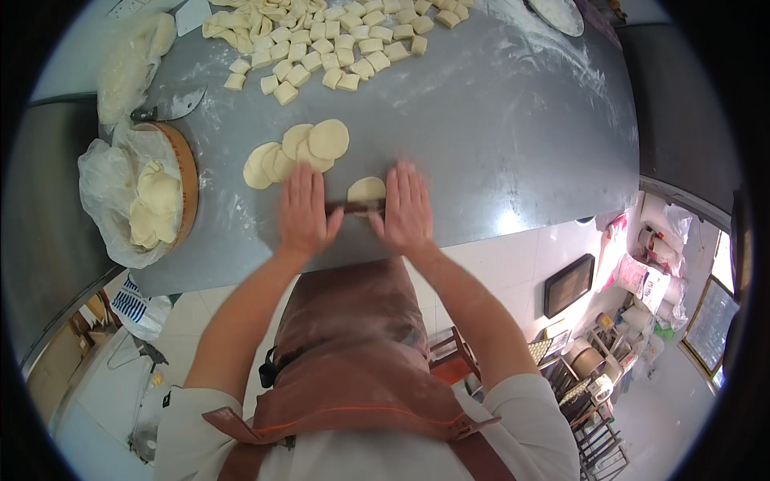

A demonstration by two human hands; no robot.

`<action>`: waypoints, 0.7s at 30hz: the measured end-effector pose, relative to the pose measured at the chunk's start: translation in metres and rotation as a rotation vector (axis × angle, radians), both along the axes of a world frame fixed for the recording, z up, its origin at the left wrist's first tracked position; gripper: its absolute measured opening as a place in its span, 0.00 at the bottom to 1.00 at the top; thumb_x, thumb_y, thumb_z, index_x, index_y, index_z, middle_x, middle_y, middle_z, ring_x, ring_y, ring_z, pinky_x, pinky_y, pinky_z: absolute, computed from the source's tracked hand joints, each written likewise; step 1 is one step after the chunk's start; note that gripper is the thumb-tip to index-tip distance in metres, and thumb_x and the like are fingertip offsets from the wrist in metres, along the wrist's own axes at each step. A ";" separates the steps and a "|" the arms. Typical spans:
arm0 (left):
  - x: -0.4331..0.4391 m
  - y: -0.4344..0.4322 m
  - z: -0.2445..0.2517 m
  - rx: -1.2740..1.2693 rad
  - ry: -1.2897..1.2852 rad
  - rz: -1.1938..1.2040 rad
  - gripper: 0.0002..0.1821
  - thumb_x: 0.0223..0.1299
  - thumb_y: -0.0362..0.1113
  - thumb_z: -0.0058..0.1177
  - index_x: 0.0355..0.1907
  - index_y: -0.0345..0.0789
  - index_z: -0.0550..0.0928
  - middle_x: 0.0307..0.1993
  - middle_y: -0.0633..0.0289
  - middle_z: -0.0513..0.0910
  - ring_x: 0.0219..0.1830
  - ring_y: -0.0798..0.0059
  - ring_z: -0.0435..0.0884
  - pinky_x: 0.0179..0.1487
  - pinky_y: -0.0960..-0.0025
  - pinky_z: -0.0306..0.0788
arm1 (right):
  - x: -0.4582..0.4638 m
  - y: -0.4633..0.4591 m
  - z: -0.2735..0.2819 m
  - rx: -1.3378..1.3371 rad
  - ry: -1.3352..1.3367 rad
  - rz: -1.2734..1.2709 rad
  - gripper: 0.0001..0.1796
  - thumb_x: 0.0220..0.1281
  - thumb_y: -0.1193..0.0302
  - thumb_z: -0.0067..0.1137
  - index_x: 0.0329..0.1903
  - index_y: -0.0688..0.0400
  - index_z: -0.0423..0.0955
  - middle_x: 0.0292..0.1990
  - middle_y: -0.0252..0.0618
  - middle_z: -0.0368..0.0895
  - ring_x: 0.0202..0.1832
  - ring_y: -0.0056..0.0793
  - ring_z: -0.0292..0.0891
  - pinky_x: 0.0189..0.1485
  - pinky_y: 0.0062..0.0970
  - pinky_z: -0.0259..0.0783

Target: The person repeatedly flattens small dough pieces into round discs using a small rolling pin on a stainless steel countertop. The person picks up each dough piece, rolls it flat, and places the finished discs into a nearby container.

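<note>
A dark rolling pin (pixel 338 207) lies crosswise under both palms on the grey metal worktop (pixel 481 138). My left hand (pixel 305 210) presses flat on its left end, fingers stretched forward and thumb along the pin. On the other end rests my right hand (pixel 408 207), slightly blurred. Between the hands, a round dough wrapper (pixel 366 189) lies beneath the pin, its near part hidden. Just beyond my left fingertips, several flat dough rounds (pixel 328 139) overlap in a row.
Many small cut dough pieces (pixel 328 54) and uncut dough strips (pixel 240 27) lie at the far side. A knife (pixel 174 105) sits left, near a plastic-lined round container (pixel 187 180) holding dough (pixel 155 204) and a bagged dough mass (pixel 132 69). Flour (pixel 541 45) dusts the far right.
</note>
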State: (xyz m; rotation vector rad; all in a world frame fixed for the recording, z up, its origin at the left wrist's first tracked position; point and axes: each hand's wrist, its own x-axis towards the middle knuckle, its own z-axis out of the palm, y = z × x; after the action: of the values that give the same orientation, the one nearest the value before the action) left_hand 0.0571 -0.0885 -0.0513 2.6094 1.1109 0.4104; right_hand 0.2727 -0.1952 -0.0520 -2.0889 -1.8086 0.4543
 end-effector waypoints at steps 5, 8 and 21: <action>0.017 -0.055 0.011 -0.222 0.015 0.091 0.35 0.70 0.43 0.62 0.73 0.26 0.75 0.75 0.38 0.77 0.76 0.39 0.75 0.78 0.41 0.68 | -0.024 -0.084 -0.020 0.168 0.029 -0.061 0.34 0.52 0.67 0.70 0.63 0.64 0.75 0.76 0.59 0.73 0.79 0.62 0.67 0.83 0.61 0.59; 0.062 -0.018 0.017 -0.642 0.030 0.240 0.21 0.63 0.34 0.66 0.59 0.33 0.84 0.64 0.46 0.84 0.66 0.46 0.84 0.66 0.49 0.78 | -0.026 -0.083 -0.031 0.153 0.052 -0.080 0.25 0.49 0.70 0.66 0.54 0.60 0.76 0.71 0.56 0.77 0.76 0.60 0.71 0.82 0.60 0.62; 0.114 0.187 -0.002 -0.255 0.136 0.238 0.21 0.63 0.30 0.66 0.60 0.42 0.83 0.55 0.54 0.84 0.59 0.49 0.85 0.60 0.49 0.80 | -0.026 -0.072 -0.034 0.266 0.039 -0.110 0.22 0.50 0.70 0.65 0.52 0.57 0.78 0.66 0.52 0.81 0.71 0.55 0.77 0.75 0.58 0.69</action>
State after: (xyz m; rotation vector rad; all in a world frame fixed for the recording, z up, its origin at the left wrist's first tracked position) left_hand 0.1709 0.0982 -0.0536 2.3201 1.4237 0.1284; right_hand 0.2462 -0.2675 -0.0863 -1.9685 -1.6234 0.2104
